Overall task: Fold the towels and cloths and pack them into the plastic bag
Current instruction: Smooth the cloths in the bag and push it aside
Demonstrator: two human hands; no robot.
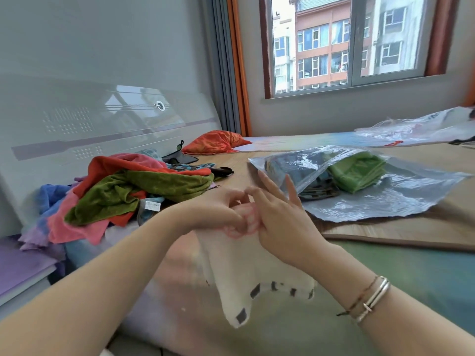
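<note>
My left hand (218,209) and my right hand (280,214) meet in the middle and both pinch the top edge of a white towel (246,273) with a pink stripe and dark squares along its hem. The towel hangs down from my fingers, blurred. A clear plastic bag (385,201) lies on the bed to the right, its mouth toward my hands. Inside it sit a folded green cloth (357,170) and a folded dark patterned cloth (316,186). A heap of unfolded cloths (123,191), red, green, pink, blue and purple, lies to the left.
An orange pillow (216,142) lies at the back near the curtain. Another crumpled plastic bag (416,129) rests at the far right below the window. A glossy headboard (77,124) stands behind the heap. A woven mat (424,227) covers the bed's right part.
</note>
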